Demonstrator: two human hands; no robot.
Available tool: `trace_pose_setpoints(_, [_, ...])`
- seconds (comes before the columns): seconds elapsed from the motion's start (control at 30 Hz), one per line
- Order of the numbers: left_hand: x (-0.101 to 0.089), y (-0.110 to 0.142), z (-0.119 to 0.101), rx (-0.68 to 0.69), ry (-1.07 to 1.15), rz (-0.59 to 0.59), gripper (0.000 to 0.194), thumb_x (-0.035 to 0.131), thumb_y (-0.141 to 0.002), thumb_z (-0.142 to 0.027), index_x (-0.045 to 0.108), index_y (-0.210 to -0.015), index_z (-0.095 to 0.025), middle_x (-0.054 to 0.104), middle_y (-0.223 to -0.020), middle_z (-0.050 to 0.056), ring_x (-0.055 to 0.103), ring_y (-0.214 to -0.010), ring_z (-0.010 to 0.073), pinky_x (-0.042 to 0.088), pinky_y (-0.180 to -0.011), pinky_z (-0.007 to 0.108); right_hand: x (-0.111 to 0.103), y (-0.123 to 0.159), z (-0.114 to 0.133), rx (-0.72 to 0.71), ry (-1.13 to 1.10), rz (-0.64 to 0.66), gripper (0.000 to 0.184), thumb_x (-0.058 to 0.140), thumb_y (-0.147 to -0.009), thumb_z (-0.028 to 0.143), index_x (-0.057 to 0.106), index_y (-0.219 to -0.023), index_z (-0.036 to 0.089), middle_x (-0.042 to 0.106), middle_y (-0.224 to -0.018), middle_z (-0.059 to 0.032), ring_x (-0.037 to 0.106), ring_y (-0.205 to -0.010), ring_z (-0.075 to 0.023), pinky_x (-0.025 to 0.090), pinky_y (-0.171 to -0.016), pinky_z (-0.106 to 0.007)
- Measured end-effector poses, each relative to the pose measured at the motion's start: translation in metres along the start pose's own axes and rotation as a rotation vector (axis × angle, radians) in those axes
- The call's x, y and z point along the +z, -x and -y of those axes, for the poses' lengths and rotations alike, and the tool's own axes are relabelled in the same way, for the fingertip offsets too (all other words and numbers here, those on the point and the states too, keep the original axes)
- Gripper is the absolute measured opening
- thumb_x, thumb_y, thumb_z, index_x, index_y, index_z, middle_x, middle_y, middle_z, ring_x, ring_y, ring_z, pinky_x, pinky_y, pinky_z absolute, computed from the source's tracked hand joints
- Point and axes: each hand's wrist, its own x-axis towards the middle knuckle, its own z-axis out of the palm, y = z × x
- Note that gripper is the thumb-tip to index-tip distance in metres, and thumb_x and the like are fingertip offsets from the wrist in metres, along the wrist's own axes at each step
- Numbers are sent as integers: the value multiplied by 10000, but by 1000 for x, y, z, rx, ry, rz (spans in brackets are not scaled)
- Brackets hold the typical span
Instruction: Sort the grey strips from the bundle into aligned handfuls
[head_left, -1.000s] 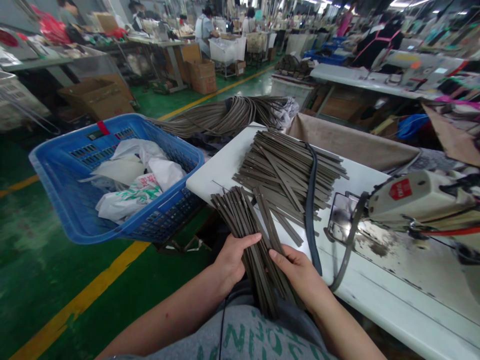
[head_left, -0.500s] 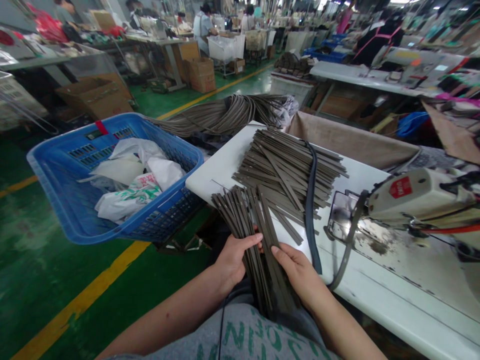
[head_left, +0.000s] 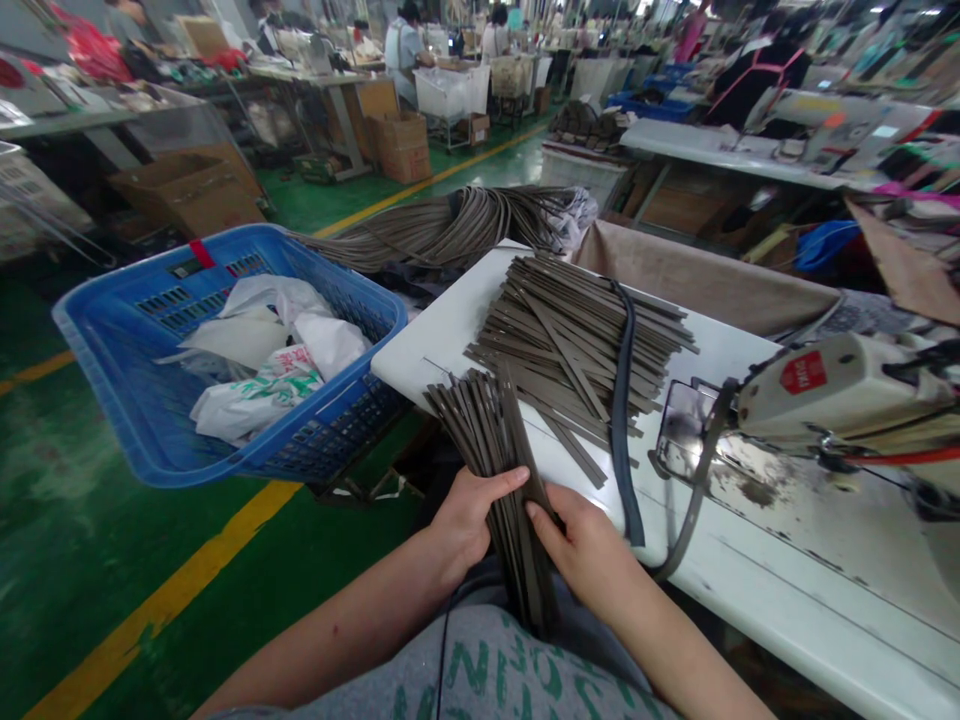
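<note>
A bundle of grey-brown fabric strips (head_left: 480, 425) is gripped in my left hand (head_left: 474, 515), its thumb lying across the front. The strips' lower ends reach down to my lap. My right hand (head_left: 581, 530) pinches the right side of the same bundle, thumb in front and the other fingers partly hidden behind. Just beyond, a wide pile of similar strips (head_left: 570, 330) lies on the white sewing table (head_left: 442, 335). One darker, thicker band (head_left: 622, 410) crosses the right part of that pile and hangs toward the table's front edge.
To the left stands a blue plastic basket (head_left: 300, 460) holding white plastic bags (head_left: 262, 370). A sewing machine (head_left: 847, 390) occupies the right side of the table. Behind the table lies a heap of long strips (head_left: 442, 230). People work at machines farther back.
My right hand has shifted slightly left, bringing its strips against the bundle in my left hand. The gap between the two groups has closed.
</note>
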Motion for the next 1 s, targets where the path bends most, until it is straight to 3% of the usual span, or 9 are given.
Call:
trace_pose_setpoints(0.17, [0, 1, 0, -49, 22, 38, 400, 941, -568, -280, 744, -864, -96, 731, -820, 85, 672, -733, 169, 551, -698, 273, 2, 3, 6, -62, 504, 88, 333, 391, -986, 184, 644, -1191, 115, 714, -1043, -140, 698, -843, -241, 498, -751, -332])
trace_pose_setpoints(0.3, [-4, -2, 3, -45, 66, 17, 390, 933, -548, -191, 720, -868, -125, 694, -740, 29, 655, -680, 141, 532, -652, 236, -9, 3, 13, -114, 516, 64, 334, 405, -1031, 357, 684, -1091, 182, 701, -950, -81, 685, -812, -212, 499, -726, -305])
trace_pose_setpoints(0.4, [-7, -3, 4, -63, 125, 40, 385, 914, -570, -171, 702, -889, -132, 676, -747, 13, 652, -682, 135, 543, -685, 250, -22, -6, 4, -98, 511, -144, 349, 400, -1033, 406, 685, -996, 209, 675, -944, -79, 662, -889, -222, 501, -806, -316])
trace_pose_setpoints(0.47, [-7, -3, 4, -68, 152, 55, 380, 905, -591, -166, 694, -905, -131, 665, -744, 8, 647, -673, 132, 557, -722, 277, -29, -15, -12, -86, 592, -330, 298, 455, -1009, 368, 651, -1125, 175, 664, -1077, -131, 627, -1024, -274, 483, -920, -377])
trace_pose_setpoints(0.57, [-5, -1, 4, -70, 179, 46, 373, 901, -618, -179, 687, -919, -132, 646, -722, -4, 631, -643, 117, 566, -732, 290, -32, -30, -39, -74, 707, -457, 463, 550, -957, 365, 522, -1340, 105, 582, -1302, -218, 549, -1179, -344, 448, -997, -460])
trace_pose_setpoints(0.63, [-5, 0, 3, -71, 195, 36, 363, 899, -632, -193, 684, -918, -132, 637, -714, -9, 625, -633, 110, 568, -723, 285, -31, -36, -49, -60, 743, -456, 526, 578, -942, 373, 489, -1368, 79, 567, -1313, -240, 541, -1171, -355, 453, -982, -473])
trace_pose_setpoints(0.8, [-5, -2, 4, -75, 197, -7, 329, 881, -639, -156, 686, -902, -123, 643, -701, -1, 626, -620, 115, 572, -698, 280, -29, -39, -44, -68, 781, -381, 316, 561, -938, 236, 597, -1221, 99, 628, -1082, -174, 568, -1011, -312, 462, -932, -431])
trace_pose_setpoints(1.0, [-8, -5, 4, -80, 217, -24, 320, 863, -646, -121, 689, -914, -118, 651, -703, 2, 632, -623, 119, 579, -709, 288, -31, -41, -40, -60, 740, -383, 226, 540, -927, 191, 630, -1126, 134, 622, -1002, -131, 572, -963, -284, 465, -914, -398])
